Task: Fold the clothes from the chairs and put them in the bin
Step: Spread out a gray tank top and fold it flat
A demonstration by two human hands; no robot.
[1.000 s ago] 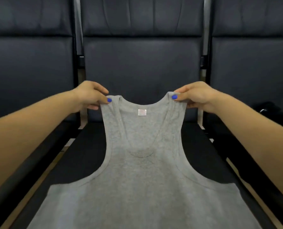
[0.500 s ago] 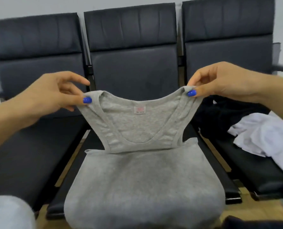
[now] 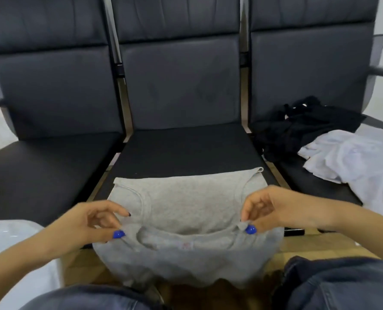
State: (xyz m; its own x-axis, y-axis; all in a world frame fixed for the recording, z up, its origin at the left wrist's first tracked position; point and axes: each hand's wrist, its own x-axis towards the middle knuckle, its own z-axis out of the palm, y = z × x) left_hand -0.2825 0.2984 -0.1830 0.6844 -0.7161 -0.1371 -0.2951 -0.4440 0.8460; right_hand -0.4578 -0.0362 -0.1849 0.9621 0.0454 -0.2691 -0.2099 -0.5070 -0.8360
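A grey tank top (image 3: pixel 186 202) lies folded over on the front of the middle chair seat (image 3: pixel 186 148), its lower part hanging past the seat's front edge. My left hand (image 3: pixel 90 224) pinches the left shoulder strap between thumb and finger. My right hand (image 3: pixel 273 209) pinches the right strap the same way. Both straps are pulled toward me, so the neckline lies over the shirt's body. A translucent white bin (image 3: pixel 14 249) shows at the lower left.
A black garment (image 3: pixel 302 128) and a crumpled white garment (image 3: pixel 351 157) lie on the right chair seat. The left chair seat (image 3: pixel 40 166) holds nothing. My knees in blue jeans (image 3: pixel 338 285) are at the bottom, above wooden floor.
Both hands brought the shoulder straps down and toward me, folding the top half of the tank top over its lower half. The view tilted downward.
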